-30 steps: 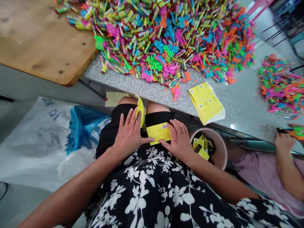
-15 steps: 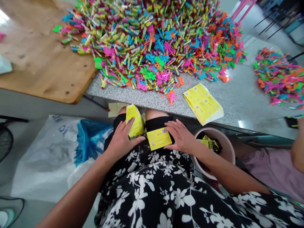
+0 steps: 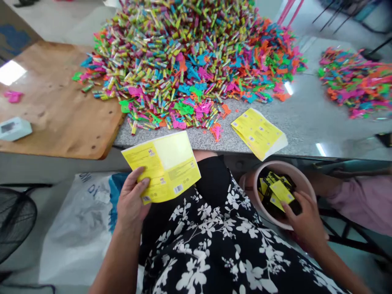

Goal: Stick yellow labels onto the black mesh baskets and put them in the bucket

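Note:
My left hand (image 3: pixel 133 200) pinches the left edge of a yellow printed sheet (image 3: pixel 162 179) between thumb and fingers, above my lap. Small text, symbols and barcodes cover most of it, and one upper-right rectangle is blank and paler. At the right, my right hand (image 3: pixel 306 220) reaches over the rim of a pale pink bucket (image 3: pixel 255 196). Its thumb and fingers are apart, and the thumb tip is by a small yellow printed card (image 3: pixel 281 192) lying on top of black-and-yellow pieces inside. Another stack of yellow printed sheets (image 3: pixel 259 132) rests on the table's front edge.
A big heap of small colourful tubes and plastic pieces (image 3: pixel 171 69) covers the grey speckled table (image 3: pixel 196 143). A second colourful pile (image 3: pixel 355 85) lies right. A wooden board (image 3: pixel 61 118) adjoins left. Below are a white sack (image 3: pixel 79 228) and a fan (image 3: pixel 15 220). Another person's pink-clad leg (image 3: pixel 364 200) is right.
My left hand has lifted the yellow sheet from my lap and flattened it out. My right hand has moved right from my lap to the bucket, where a yellow card now lies on top.

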`<state>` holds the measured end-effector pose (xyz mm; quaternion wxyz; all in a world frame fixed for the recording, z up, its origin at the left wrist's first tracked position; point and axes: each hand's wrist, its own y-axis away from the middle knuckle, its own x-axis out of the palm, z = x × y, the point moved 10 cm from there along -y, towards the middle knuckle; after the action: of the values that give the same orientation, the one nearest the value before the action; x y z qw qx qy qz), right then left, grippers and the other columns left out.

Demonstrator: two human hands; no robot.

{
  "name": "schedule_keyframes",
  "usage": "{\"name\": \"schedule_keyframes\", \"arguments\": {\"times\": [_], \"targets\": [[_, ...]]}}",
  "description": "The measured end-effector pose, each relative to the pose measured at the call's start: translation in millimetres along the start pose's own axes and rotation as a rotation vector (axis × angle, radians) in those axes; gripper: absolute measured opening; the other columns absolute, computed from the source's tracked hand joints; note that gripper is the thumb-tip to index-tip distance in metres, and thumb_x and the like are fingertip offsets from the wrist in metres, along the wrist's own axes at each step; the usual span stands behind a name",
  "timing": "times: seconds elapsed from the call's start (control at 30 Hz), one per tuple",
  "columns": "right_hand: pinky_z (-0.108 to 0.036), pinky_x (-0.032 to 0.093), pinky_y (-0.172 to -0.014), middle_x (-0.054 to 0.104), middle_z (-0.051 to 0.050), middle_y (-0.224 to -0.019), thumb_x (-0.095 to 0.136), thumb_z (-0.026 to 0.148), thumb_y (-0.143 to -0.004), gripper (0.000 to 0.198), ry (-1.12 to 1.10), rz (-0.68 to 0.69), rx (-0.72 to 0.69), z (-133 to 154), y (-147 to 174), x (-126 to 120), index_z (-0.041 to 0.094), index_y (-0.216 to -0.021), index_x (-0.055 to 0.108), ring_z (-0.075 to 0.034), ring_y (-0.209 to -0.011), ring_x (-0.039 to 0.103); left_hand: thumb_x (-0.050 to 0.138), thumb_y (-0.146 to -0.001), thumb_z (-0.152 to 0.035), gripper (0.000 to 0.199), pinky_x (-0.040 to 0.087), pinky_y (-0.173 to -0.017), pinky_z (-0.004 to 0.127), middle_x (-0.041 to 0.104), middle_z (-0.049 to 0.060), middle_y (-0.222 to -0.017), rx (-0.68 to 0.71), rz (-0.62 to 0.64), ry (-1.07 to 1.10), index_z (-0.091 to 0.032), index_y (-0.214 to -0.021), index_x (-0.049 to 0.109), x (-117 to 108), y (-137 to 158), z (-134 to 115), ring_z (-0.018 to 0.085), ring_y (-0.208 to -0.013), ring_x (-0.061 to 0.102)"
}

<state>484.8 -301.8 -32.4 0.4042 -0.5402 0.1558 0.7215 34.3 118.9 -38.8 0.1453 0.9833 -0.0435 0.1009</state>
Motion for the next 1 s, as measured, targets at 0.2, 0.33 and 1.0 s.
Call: {"name": "schedule_keyframes", "arguments": {"times": [0.2, 0.33, 1.0], "targets": [[-0.048, 0.064, -0.095, 0.066, -0.017, -0.142, 0.059, 0.057, -0.1, 0.061, -1.11, 0.47, 0.118, 177, -31, 59, 0.025, -0.152, 0.049, -0.029, -0.113, 0.074, 0.083, -0.082, -0.035, 0.079, 0.066, -0.098, 0.046, 0.052, 0.001, -0.163, -0.065, 0.213, -0.021, -0.044, -0.154, 0.054, 99, 34, 7, 0.033, -0.129, 0.069], [-0.046, 0.064, -0.094, 0.077, -0.011, -0.125, 0.068, 0.054, -0.096, 0.052, -1.425, 0.633, 0.246, 254, -52, 83, 0.021, -0.136, 0.066, -0.029, -0.106, 0.076, 0.079, -0.088, -0.041, 0.094, 0.066, -0.098, 0.045, 0.049, 0.008, -0.166, -0.04, 0.333, -0.138, -0.037, -0.168, 0.03, 135, 49, 17, 0.035, -0.137, 0.063], [-0.043, 0.052, -0.1, 0.074, -0.012, -0.114, 0.057, 0.034, -0.104, 0.019, -0.411, 0.242, -0.629, 359, -152, 11, 0.021, -0.112, 0.068, -0.029, -0.112, 0.066, 0.089, -0.081, -0.03, 0.044, 0.061, -0.103, 0.043, 0.079, 0.012, -0.126, -0.363, 0.243, 0.26, -0.015, -0.12, 0.078, 143, 49, 36, 0.033, -0.119, 0.074]]}}
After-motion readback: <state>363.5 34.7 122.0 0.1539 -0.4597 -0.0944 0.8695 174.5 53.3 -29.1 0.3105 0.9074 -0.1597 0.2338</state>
